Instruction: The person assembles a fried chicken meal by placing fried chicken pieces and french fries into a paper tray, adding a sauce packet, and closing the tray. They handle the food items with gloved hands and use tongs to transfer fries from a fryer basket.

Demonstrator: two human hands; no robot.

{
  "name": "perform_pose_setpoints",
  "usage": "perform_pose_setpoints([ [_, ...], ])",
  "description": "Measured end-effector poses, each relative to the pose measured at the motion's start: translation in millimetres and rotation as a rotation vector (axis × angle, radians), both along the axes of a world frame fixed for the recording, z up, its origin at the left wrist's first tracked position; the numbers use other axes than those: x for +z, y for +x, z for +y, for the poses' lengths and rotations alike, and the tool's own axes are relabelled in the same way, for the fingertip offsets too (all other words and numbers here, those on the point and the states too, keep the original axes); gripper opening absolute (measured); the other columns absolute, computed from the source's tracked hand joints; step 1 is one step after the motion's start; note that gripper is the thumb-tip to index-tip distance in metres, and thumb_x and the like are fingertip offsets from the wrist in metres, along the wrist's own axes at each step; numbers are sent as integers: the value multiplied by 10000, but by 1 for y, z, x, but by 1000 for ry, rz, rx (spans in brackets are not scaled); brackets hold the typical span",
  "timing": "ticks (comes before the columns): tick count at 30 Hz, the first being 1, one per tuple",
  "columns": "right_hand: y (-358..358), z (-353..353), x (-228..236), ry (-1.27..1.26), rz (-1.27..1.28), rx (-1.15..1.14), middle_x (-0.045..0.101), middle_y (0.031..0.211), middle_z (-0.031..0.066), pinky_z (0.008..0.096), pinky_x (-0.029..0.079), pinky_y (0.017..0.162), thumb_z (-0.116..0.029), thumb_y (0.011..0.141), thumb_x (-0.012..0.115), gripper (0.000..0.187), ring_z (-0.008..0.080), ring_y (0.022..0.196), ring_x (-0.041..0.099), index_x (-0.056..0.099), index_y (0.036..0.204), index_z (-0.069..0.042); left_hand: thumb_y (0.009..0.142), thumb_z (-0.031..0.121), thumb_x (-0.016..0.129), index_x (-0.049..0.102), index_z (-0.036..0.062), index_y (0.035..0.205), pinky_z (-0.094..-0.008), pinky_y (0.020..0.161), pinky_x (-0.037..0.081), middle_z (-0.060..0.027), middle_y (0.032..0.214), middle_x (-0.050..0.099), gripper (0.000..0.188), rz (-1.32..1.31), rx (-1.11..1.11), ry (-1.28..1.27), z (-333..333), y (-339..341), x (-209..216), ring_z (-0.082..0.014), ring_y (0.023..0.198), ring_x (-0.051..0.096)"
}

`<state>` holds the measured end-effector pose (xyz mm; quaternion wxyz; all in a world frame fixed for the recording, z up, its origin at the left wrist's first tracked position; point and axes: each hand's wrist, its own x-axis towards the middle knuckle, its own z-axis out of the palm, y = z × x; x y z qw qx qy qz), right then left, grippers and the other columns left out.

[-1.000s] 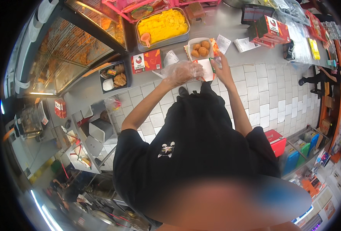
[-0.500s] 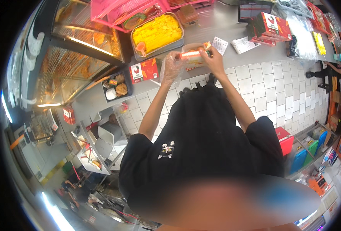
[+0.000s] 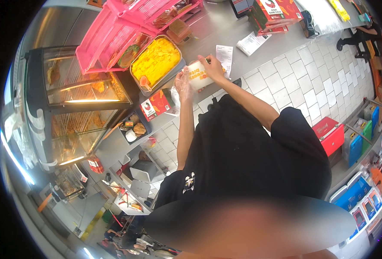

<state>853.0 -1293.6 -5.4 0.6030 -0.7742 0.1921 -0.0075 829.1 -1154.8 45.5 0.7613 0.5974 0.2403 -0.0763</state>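
Over the counter's front edge, my two hands hold a white paper food packet (image 3: 195,77) with orange print. My left hand (image 3: 183,86), in a clear plastic glove, closes on the packet's left end. My bare right hand (image 3: 213,69) grips its upper right side, fingers bent over the edge. Just beyond my left hand stands a metal tray of yellow food (image 3: 160,58), with a small orange scoop (image 3: 144,82) at its near corner. A printed paper slip (image 3: 224,58) lies on the counter beyond my right hand.
A red box (image 3: 154,105) and a dark tray of fried pieces (image 3: 133,127) sit left of my hands. Farther left is a glass display warmer (image 3: 85,93). Pink baskets (image 3: 98,49) stand behind the yellow food. Red boxes (image 3: 275,15) are stacked at the far right.
The packet has turned so its white printed face shows; before, a striped edge and an opening were visible. The view has swung, shifting the counter things leftward in the picture.
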Motion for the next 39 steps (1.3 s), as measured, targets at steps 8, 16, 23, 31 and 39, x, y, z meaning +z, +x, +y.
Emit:
perform_pose_setpoints([
  [8, -4, 6, 3, 105, -101, 133, 649, 822, 164, 430, 523, 628, -356, 1081, 444, 390, 311, 731, 661, 617, 1071, -7, 1089, 416, 437, 580, 46, 1204, -326, 739, 540, -83, 990, 647, 412, -169, -31, 166, -14, -4, -11, -164, 854, 642],
  [16, -28, -28, 61, 459, -40, 268, 599, 884, 82, 340, 506, 529, -405, 1079, 478, 389, 141, 673, 584, 568, 1027, -30, 1019, 285, 632, 586, 24, 1233, -315, 932, 484, -99, 1183, 614, 341, -171, -159, 390, -26, -15, 33, -162, 1051, 583],
  [23, -13, -149, 27, 273, -162, -48, 666, 928, 66, 339, 513, 770, -255, 1045, 524, 267, 172, 784, 641, 657, 1054, -24, 893, 150, 796, 544, 53, 1178, -296, 824, 564, -92, 1078, 633, 393, -157, -231, 226, -66, -10, 41, -154, 962, 645],
  [31, 45, -560, -17, -750, 176, -762, 631, 1236, 129, 485, 509, 930, -475, 908, 678, 419, 374, 1025, 611, 692, 1161, -141, 863, 110, 798, 594, 34, 955, -359, 1037, 439, -104, 1156, 602, 237, -273, -94, 151, -59, 13, 50, -218, 1171, 556],
  [39, 39, -620, -9, 294, 297, -353, 599, 1241, 87, 367, 600, 862, -290, 941, 721, 326, 333, 1057, 642, 653, 1176, -73, 846, 111, 803, 601, 51, 955, -348, 1027, 429, -74, 1138, 578, 238, -315, -140, 190, -55, 15, 62, -199, 1144, 544],
])
